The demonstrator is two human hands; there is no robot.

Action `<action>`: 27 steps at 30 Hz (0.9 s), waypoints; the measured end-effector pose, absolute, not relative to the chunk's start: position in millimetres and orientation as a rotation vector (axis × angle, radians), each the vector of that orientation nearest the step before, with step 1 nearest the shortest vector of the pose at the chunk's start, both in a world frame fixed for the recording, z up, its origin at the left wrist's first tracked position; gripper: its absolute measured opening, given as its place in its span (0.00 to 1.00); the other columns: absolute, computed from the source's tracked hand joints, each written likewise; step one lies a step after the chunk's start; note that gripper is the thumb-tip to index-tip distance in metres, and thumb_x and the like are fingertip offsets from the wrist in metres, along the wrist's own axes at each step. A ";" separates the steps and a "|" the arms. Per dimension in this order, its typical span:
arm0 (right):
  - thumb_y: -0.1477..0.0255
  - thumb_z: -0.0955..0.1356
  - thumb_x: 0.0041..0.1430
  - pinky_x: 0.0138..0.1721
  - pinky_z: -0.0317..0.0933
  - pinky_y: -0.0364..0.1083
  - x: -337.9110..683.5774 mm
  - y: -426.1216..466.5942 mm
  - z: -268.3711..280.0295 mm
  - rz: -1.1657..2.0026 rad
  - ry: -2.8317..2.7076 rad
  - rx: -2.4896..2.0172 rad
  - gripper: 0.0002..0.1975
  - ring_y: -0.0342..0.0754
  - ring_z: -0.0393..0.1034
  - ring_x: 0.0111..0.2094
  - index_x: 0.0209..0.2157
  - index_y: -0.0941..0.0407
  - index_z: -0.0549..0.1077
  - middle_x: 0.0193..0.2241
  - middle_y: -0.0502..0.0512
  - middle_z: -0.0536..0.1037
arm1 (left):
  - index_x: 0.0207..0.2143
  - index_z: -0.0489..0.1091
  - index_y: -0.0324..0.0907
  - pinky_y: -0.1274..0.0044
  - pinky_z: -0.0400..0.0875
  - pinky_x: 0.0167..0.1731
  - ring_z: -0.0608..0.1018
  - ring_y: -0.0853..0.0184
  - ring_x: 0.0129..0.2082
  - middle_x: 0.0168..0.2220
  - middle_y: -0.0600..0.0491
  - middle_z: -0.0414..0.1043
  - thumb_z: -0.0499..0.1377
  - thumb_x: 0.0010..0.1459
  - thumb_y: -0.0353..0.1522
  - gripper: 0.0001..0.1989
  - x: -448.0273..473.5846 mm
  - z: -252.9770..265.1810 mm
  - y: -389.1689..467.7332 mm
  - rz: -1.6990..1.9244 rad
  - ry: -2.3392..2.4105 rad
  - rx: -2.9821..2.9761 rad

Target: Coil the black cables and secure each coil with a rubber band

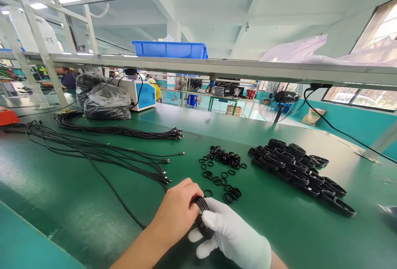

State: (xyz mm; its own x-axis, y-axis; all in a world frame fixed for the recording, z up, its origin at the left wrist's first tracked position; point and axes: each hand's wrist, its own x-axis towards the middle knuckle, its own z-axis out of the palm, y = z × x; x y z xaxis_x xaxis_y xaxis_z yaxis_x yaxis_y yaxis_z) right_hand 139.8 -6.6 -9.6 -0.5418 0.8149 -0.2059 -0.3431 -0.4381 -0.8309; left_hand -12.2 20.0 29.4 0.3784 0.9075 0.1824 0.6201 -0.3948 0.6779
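A coiled black cable (203, 213) is held between both hands near the table's front edge. My left hand (180, 207), bare, has its fingers closed on the coil's upper left side. In a white glove, my right hand (229, 232) wraps the coil from the right, thumb across its front and lower fingers partly spread beneath. Just beyond the hands lie loose black rings (224, 181), with a denser heap of black rings (228, 156) behind them. Parts of the coil are hidden by the fingers.
Straight black cables (124, 163) stretch across the left of the green table (102, 211), with a thicker cable bundle (139, 132) behind. A pile of coiled cables (297, 170) lies right. Farther back are a bagged bundle (107, 101) and a blue-white machine (145, 95). A shelf (235, 67) crosses overhead.
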 end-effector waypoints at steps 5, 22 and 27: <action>0.52 0.65 0.51 0.31 0.63 0.45 138.5 -6.3 -11.1 2.194 -0.846 -0.556 0.28 0.46 0.68 0.32 0.42 0.63 0.68 0.36 0.59 0.68 | 0.41 0.71 0.47 0.79 0.62 0.29 0.67 0.72 0.28 0.34 0.57 0.66 0.55 0.51 0.31 0.14 -30.8 30.7 29.9 0.615 1.058 1.672; 0.75 0.72 0.38 0.31 0.57 0.43 131.3 -0.7 -13.9 1.784 -1.128 -0.922 0.23 0.44 0.66 0.32 0.40 0.58 0.65 0.30 0.51 0.70 | 0.24 0.63 0.39 0.83 0.52 0.18 0.60 0.77 0.18 0.18 0.61 0.60 0.59 0.48 0.34 0.09 -14.3 4.8 14.6 0.755 1.025 1.256; 0.72 0.75 0.37 0.30 0.59 0.45 131.4 -4.6 -3.4 1.925 -1.016 -0.950 0.24 0.48 0.68 0.35 0.37 0.58 0.63 0.33 0.54 0.71 | 0.24 0.62 0.39 0.83 0.55 0.19 0.61 0.75 0.19 0.19 0.61 0.60 0.58 0.49 0.34 0.08 -13.0 -1.6 11.6 0.740 1.009 1.274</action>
